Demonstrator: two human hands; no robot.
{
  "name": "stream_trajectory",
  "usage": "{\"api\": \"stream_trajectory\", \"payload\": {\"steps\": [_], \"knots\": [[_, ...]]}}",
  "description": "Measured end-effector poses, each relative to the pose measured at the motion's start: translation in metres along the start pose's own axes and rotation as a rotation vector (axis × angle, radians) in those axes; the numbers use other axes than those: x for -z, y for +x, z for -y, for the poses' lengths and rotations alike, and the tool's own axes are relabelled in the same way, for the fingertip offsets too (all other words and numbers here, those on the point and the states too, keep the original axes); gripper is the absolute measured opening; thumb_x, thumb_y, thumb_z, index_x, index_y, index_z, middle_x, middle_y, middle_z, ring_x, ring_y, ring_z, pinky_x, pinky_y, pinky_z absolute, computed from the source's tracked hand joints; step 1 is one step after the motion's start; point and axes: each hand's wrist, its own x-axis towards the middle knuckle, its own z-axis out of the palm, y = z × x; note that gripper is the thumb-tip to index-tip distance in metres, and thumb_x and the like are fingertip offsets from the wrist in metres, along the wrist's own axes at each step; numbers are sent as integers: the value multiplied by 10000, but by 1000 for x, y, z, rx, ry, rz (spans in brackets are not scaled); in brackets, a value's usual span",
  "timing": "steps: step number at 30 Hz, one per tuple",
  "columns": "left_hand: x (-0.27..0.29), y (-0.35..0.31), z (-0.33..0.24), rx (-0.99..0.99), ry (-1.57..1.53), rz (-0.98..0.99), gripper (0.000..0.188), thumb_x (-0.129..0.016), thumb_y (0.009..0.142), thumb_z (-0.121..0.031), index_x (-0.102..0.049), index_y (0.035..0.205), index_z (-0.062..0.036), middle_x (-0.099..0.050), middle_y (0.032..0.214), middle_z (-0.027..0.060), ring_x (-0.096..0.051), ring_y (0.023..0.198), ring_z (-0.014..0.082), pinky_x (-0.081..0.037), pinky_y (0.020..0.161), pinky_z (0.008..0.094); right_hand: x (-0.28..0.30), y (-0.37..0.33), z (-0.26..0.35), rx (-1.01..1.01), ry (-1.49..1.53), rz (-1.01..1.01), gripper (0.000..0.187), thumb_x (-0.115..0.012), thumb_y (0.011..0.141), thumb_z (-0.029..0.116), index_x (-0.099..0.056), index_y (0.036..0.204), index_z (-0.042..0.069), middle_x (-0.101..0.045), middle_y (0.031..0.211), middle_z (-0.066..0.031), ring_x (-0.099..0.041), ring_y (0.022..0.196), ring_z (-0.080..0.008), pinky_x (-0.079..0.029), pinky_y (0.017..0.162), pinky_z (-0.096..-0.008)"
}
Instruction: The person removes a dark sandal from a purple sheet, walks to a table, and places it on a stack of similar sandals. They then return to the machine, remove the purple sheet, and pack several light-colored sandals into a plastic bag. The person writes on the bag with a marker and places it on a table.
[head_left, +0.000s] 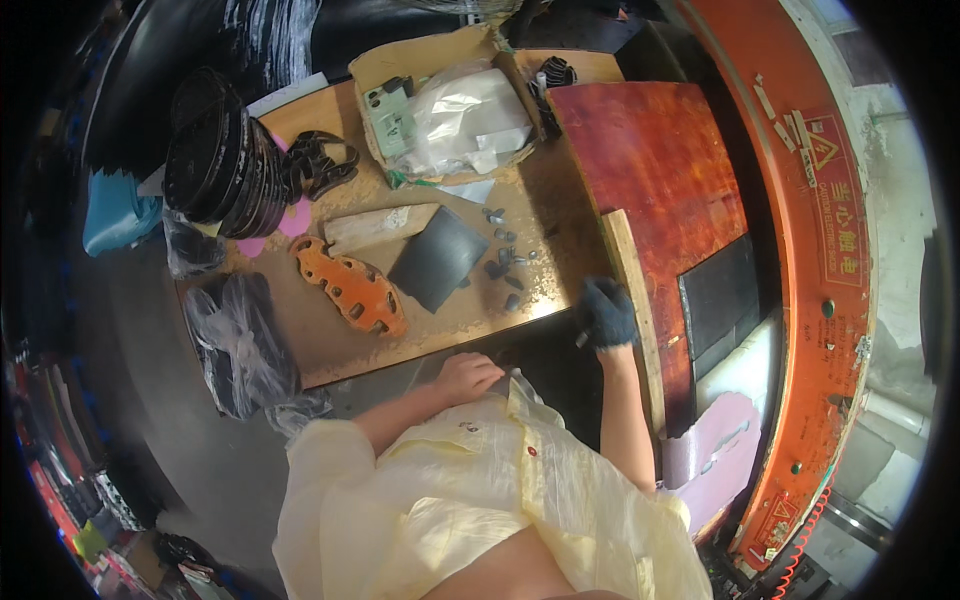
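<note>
My left hand (468, 378) is bare, loosely closed in front of my body by the table's near edge; nothing shows in its fingers. My right hand (606, 314) wears a dark glove and is closed beside a wooden strip (634, 320). Something small pokes out under its fingers, too little to name. Left of the glove, several small black pieces (504, 262) lie scattered on the worn brown table (555, 225). Next to them are a flat black sheet (438, 258), a wooden board (382, 228) and an orange plate with cut-out holes (350, 288).
A cardboard box (378, 66) with clear plastic bags stands at the back. Stacked black round items (215, 150) and black straps (318, 165) sit at the left, above a plastic-wrapped bundle (240, 340). On the right are a reddish board (655, 165) and an orange machine frame (825, 280).
</note>
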Motion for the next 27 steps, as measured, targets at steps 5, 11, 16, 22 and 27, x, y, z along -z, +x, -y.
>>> {"api": "stream_trajectory", "payload": {"steps": [5,11,16,22,27], "knots": [[7,-35,-3,522,-110,-501,103,-619,827,-124,-662,896,-59,-641,789,85,-609,671,182,-477,620,278,-68,52,14,-32,-119,153,220,-628,830,192,-598,937,2,-583,684,-46,-522,553,-100,-400,482,-225],[70,-17,8,542,-189,-582,112,-601,854,-67,-628,941,-3,-611,810,58,-566,713,114,-448,628,240,-116,104,22,49,-108,111,252,-629,813,211,-619,948,-1,-608,693,-50,-515,507,-106,-405,465,-243],[138,137,28,156,-133,-484,122,-617,856,-81,-644,960,-22,-633,820,75,-585,698,127,-459,618,243,-98,79,-9,42,-263,166,292,-597,824,266,-652,853,-19,-611,660,-51,-525,540,-93,-405,481,-249],[153,324,113,96,111,-594,207,-676,781,-247,-645,907,-87,-626,845,97,-618,736,265,-482,679,351,-35,44,-58,-232,-185,-5,170,-629,831,180,-612,903,27,-581,660,-34,-514,532,-100,-404,474,-224],[133,345,193,476,453,-374,264,-681,758,-302,-641,924,-101,-622,872,102,-608,821,309,-470,724,398,4,28,-80,-256,-69,-159,129,-635,821,165,-610,866,47,-563,628,-23,-514,510,-110,-390,453,-224]]}}
